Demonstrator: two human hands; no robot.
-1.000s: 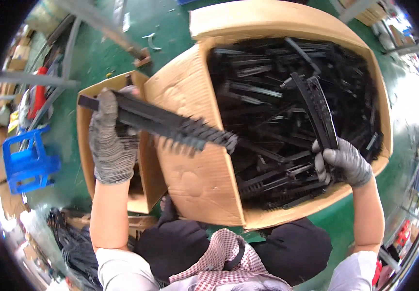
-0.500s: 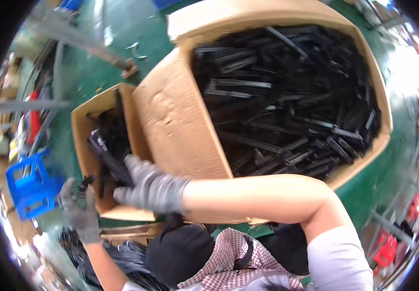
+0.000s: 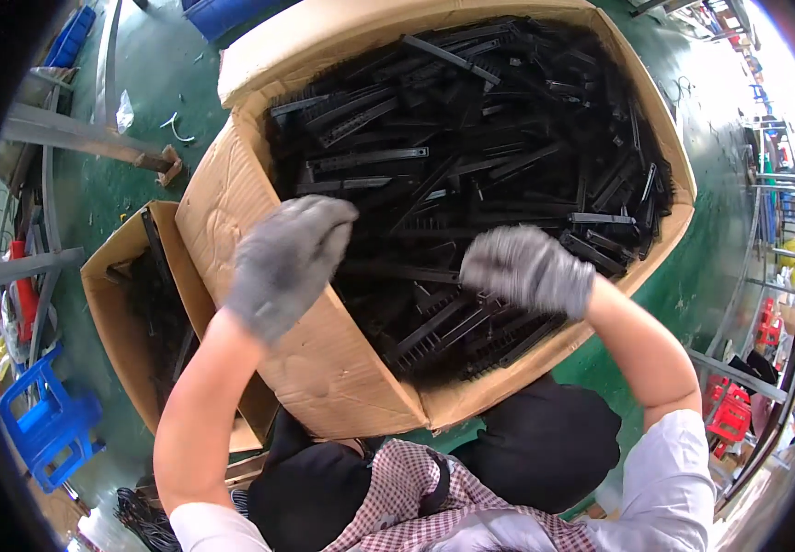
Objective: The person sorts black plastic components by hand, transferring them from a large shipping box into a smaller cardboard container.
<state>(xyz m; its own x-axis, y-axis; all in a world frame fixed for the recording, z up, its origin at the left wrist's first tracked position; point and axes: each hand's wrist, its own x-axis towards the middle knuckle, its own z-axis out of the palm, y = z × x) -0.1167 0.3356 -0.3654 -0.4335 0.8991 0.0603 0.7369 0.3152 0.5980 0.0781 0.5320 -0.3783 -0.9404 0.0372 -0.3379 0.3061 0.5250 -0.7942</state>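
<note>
Around mid-frame, left hand (image 3: 292,262) and right hand (image 3: 528,269) were half-curled, couldn't tell if holding anything tbh; jumbled black toothed strips (image 3: 508,166) filled the upper-centre carton (image 3: 338,377), so tangled teeth could've snagged.

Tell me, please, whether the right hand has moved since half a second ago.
Yes: judged against the large carton, the right hand has moved rightward, from the small carton to over the black parts.
</note>
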